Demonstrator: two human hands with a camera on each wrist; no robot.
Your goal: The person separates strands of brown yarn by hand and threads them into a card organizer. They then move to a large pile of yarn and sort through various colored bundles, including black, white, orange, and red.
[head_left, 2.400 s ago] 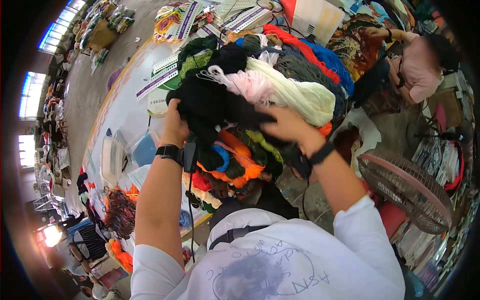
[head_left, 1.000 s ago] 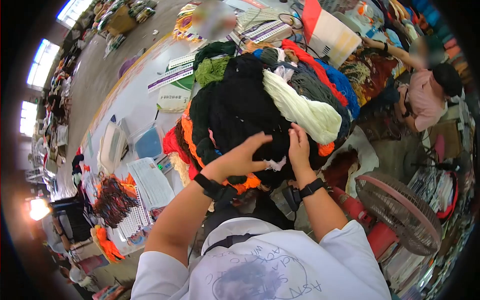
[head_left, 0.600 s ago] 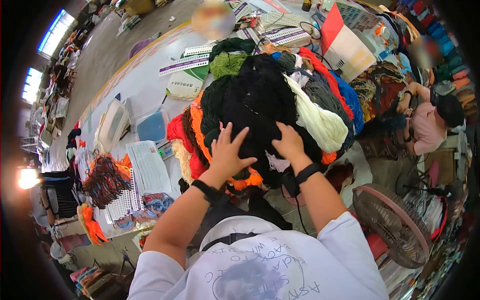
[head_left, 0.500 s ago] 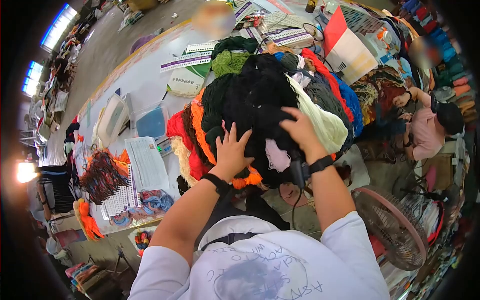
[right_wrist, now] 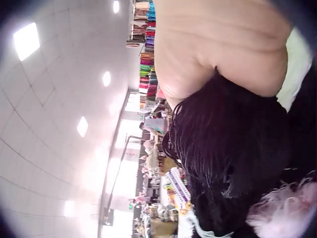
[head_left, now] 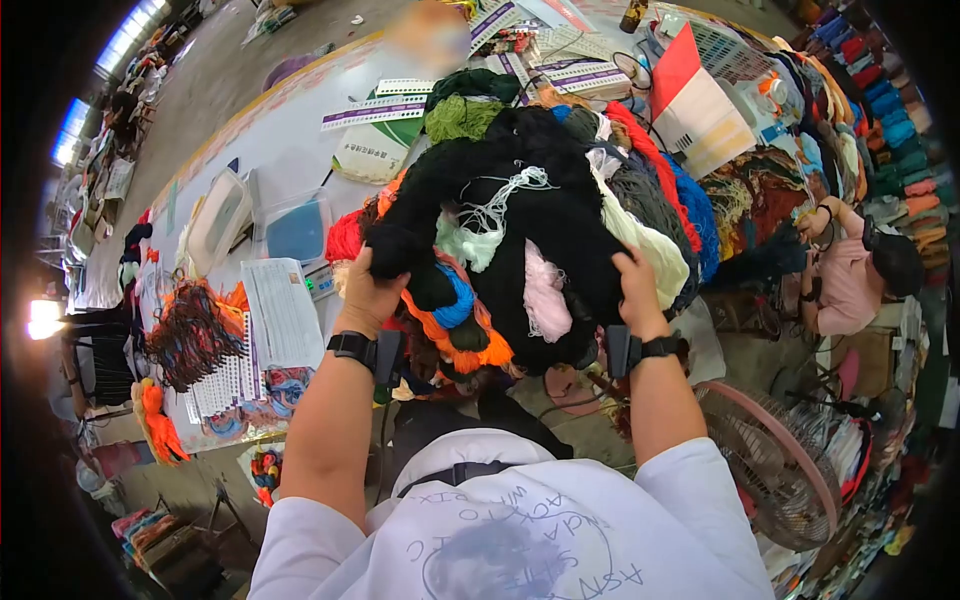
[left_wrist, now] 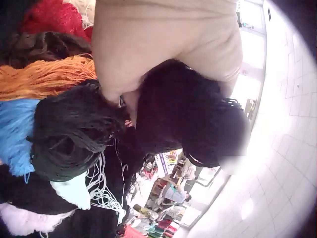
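A bundle of black yarn (head_left: 480,165) arches over the pile in the head view. My left hand (head_left: 372,290) grips its left end, and the left wrist view shows black yarn (left_wrist: 178,114) bulging from under that hand (left_wrist: 158,39). At the other end my right hand (head_left: 640,285) holds black yarn; the right wrist view shows strands (right_wrist: 228,139) hanging from the grip of the hand (right_wrist: 223,44). Between the hands lie pale mint yarn (head_left: 470,243), a pink skein (head_left: 545,295), a blue skein (head_left: 456,297) and orange yarn (head_left: 490,350). Fingertips are hidden in the yarn.
A white skein (head_left: 645,245) and red yarn (head_left: 655,140) lie to the right. Plastic boxes (head_left: 218,225), papers (head_left: 283,312) and color cards (head_left: 375,113) are on the table (head_left: 270,130). A fan (head_left: 770,465) stands lower right; a person in pink (head_left: 845,280) is beyond.
My hands have moved apart, left hand leftward and right hand slightly right, both now gripping black yarn. The mint, blue and more orange yarn between them has come into view.
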